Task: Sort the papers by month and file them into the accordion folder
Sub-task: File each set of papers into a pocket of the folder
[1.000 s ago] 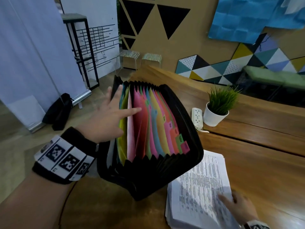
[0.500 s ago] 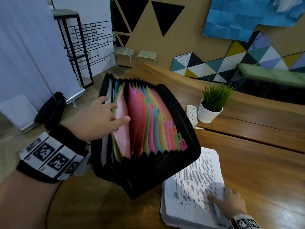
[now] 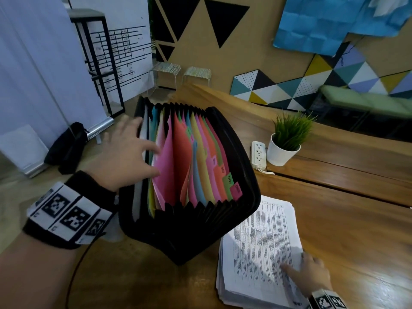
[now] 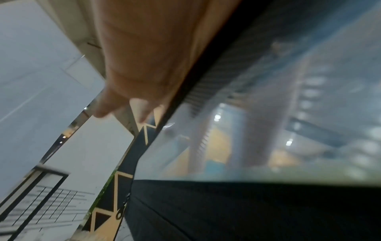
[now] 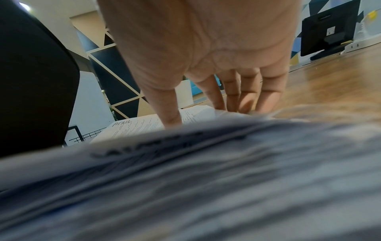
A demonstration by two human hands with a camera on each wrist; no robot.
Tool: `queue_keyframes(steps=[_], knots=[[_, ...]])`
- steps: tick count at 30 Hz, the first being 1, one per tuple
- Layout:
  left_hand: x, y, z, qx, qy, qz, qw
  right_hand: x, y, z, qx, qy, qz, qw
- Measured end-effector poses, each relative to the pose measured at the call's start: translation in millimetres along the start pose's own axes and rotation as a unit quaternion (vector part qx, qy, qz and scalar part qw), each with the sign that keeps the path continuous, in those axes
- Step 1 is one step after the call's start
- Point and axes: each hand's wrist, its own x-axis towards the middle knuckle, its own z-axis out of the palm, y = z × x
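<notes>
A black accordion folder (image 3: 246, 175) stands fanned wide on the wooden table, its coloured dividers showing tabs that end in OCT, NOV and DEC. My left hand (image 3: 151, 161) reaches into its left end with fingers spread, touching the first dividers beside a pink one (image 3: 167, 172). In the left wrist view the left hand (image 4: 128, 97) lies along the folder's (image 4: 206, 212) black edge. A stack of printed papers (image 3: 260, 246) lies right of the folder. My right hand (image 3: 305, 270) rests on the stack's near right corner. In the right wrist view the right hand's (image 5: 214, 96) straight fingers touch the papers (image 5: 144, 124), headed APRIL.
A potted plant (image 3: 287, 141) and a white power strip (image 3: 258, 155) sit on the table behind the folder. Left of the table, on the floor, lie a black bag (image 3: 66, 148) and a black metal rack (image 3: 100, 63). A monitor (image 5: 329, 29) stands far right.
My left hand has slid left from the middle dividers to the folder's first pockets, and a wide gap has opened behind the pink divider. The right hand stays on the paper stack.
</notes>
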Motion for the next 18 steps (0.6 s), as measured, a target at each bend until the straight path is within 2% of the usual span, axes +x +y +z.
queue_keyframes(steps=[3, 7, 12, 18], knots=[[-1.0, 1.0, 2.0, -0.123, 0.001, -0.091, 0.988, 0.5, -0.8, -1.7, 0.017, 0.006, 0.007, 1.000], [2.4, 10.3, 4.0, -0.221, -0.012, -0.059, 0.973, 2.1, -2.0, -7.5, 0.026, -0.001, 0.011, 1.000], [7.0, 23.4, -3.6, -0.188, -0.031, -0.061, 0.980, 1.9, -2.8, -15.4, 0.098, -0.021, 0.035, 0.994], [8.8, 18.2, -10.6, -0.194, -0.026, -0.066, 0.978, 8.5, 16.8, -28.7, 0.153, -0.001, 0.039, 0.987]])
